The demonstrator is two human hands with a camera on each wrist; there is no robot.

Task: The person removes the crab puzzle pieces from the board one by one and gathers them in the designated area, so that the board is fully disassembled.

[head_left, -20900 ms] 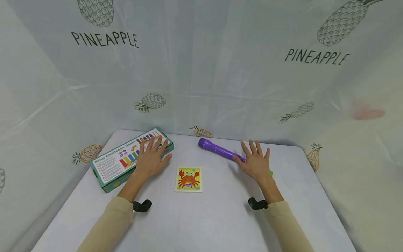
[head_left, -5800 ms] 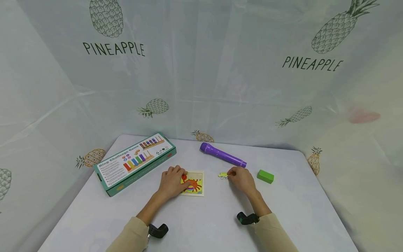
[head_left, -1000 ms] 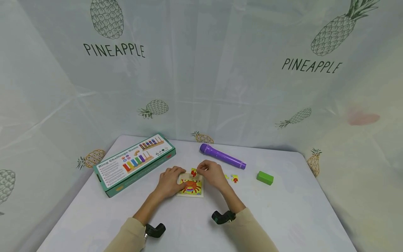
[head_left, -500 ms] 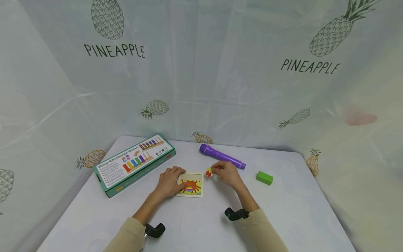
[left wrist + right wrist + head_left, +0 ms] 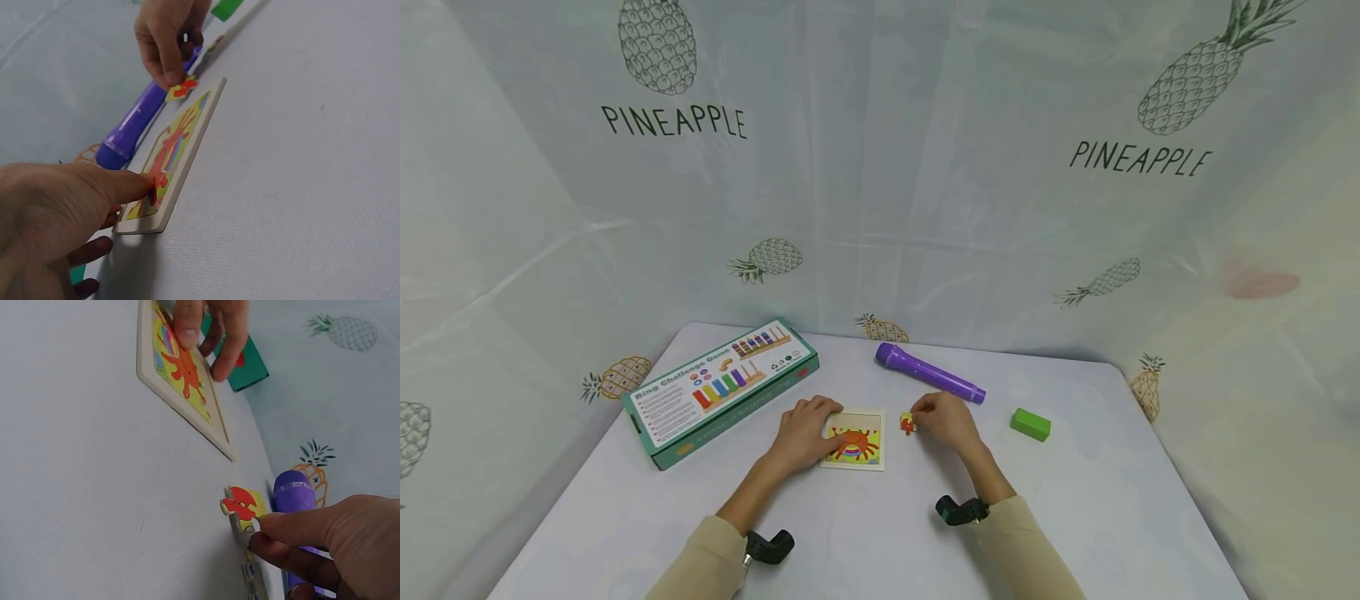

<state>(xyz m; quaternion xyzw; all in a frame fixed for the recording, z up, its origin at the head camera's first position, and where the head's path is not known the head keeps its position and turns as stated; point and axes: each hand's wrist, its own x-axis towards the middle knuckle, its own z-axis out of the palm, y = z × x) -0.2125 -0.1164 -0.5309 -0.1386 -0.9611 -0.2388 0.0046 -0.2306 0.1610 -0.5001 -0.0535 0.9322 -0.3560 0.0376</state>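
The square wooden crab puzzle [image 5: 859, 451] lies flat on the table, its top strip bare wood inside the frame. My left hand [image 5: 801, 433] holds it at the left side, thumb [image 5: 132, 186] on the picture and fingers beyond the frame's edge. Just right of the puzzle, my right hand [image 5: 946, 419] pinches a puzzle piece [image 5: 242, 503], yellow with a red claw, between thumb and fingers, close over the table. More puzzle pieces [image 5: 251, 575] show behind it in the right wrist view; in the head view the right hand hides them.
A purple toy microphone [image 5: 928, 372] lies behind the right hand. At the right is a green block [image 5: 1031, 424]. The Ring Challenge Game box [image 5: 722, 392] stands back left. A pineapple-print curtain [image 5: 880, 208] hangs behind the table.
The right hand has carried the claw piece from the puzzle's top edge to the right and lowered it towards the table. The left hand has stayed on the puzzle.
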